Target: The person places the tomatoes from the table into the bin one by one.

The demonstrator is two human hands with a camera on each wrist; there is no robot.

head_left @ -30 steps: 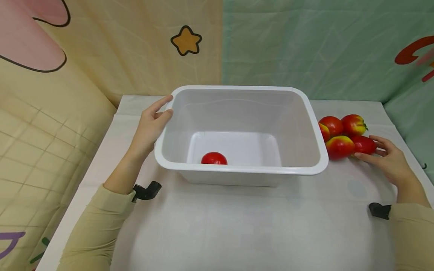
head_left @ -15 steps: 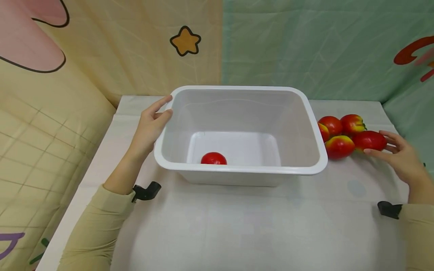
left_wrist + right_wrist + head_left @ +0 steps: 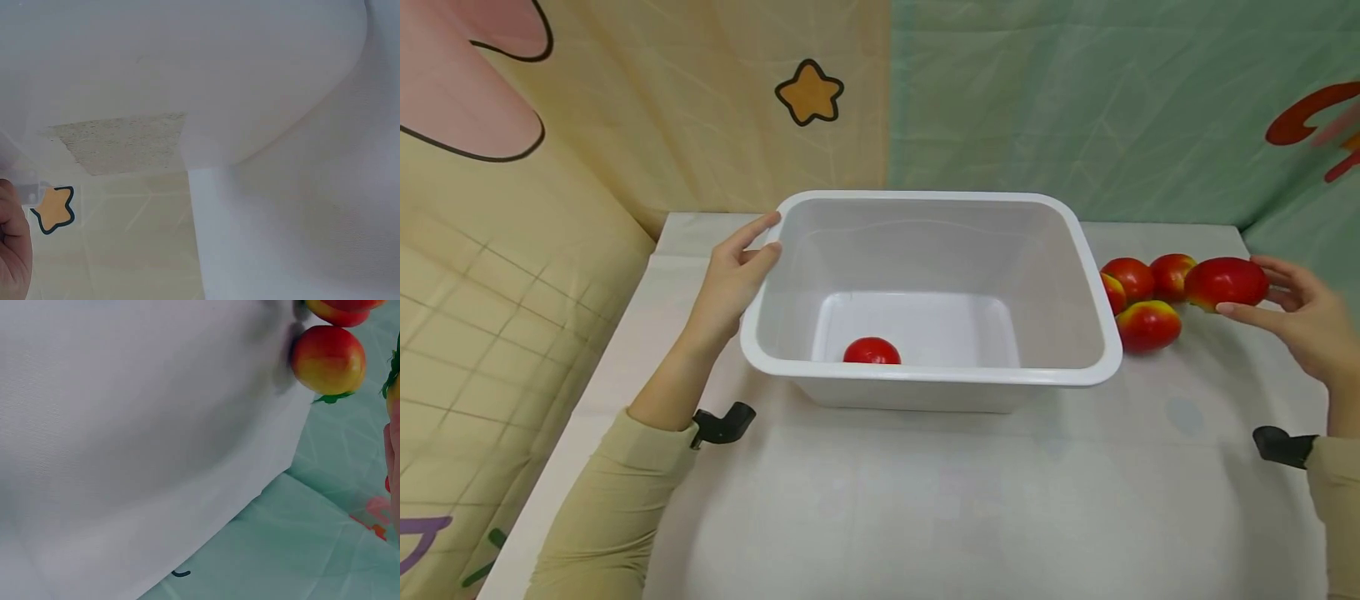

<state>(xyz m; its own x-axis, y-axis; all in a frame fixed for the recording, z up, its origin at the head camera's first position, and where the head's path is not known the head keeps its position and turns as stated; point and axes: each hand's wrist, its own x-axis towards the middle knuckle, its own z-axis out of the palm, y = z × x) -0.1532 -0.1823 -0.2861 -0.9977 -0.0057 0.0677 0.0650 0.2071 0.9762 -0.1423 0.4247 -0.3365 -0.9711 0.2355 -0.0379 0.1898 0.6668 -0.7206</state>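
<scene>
Right grip (image 3: 1307,312) in a pinch on a red fruit (image 3: 1227,282), thumb nearer than fingers

Can't see the base of the red fruit (image 3: 872,352) behind the near rim of the white tub (image 3: 925,374), nor some fingertips of the right hand (image 3: 1313,323) behind the held fruit (image 3: 1227,282), nor much of the yellow-and-red fruit (image 3: 1114,292) past the right rim; in the left wrist view, get just a sliver of the left hand (image 3: 14,247)

Left hand (image 3: 732,279) and right hand (image 3: 1303,317) reach forward, well apart.
</scene>
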